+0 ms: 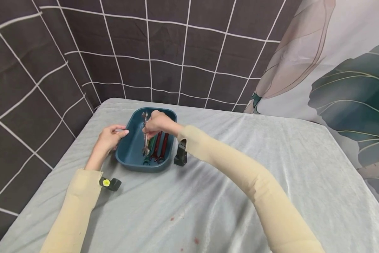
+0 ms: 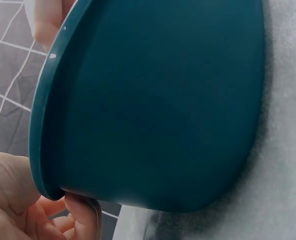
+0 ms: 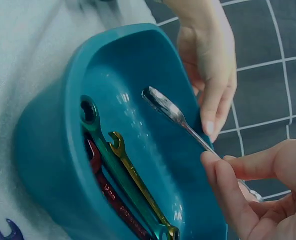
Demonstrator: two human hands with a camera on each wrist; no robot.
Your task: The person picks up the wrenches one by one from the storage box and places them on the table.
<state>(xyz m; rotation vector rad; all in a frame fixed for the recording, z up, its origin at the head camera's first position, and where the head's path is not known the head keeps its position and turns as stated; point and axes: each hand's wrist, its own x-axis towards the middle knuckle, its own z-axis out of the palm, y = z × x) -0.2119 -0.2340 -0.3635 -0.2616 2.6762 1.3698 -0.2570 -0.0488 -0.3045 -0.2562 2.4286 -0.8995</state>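
Observation:
A silver double open-ended wrench (image 1: 145, 137) is pinched at its middle between the thumb and fingers of my right hand (image 1: 159, 123), over the blue tub (image 1: 142, 168). In the right wrist view its near end is partly hidden by that hand. My left hand (image 1: 109, 137) grips the tub's left rim, with fingers (image 2: 83, 215) curled under the lip in the left wrist view. Inside the tub lie a green wrench (image 3: 108, 155), a yellow wrench (image 3: 138, 175) and a red wrench (image 3: 115, 200), side by side along the right wall.
The tub stands on a table with a pale grey cloth (image 1: 233, 140). Outside it, a purple wrench (image 3: 10, 231) shows at the lower left of the right wrist view. A dark gridded curtain (image 1: 167, 38) hangs behind, and a leaf-patterned curtain (image 1: 344, 80) at the right.

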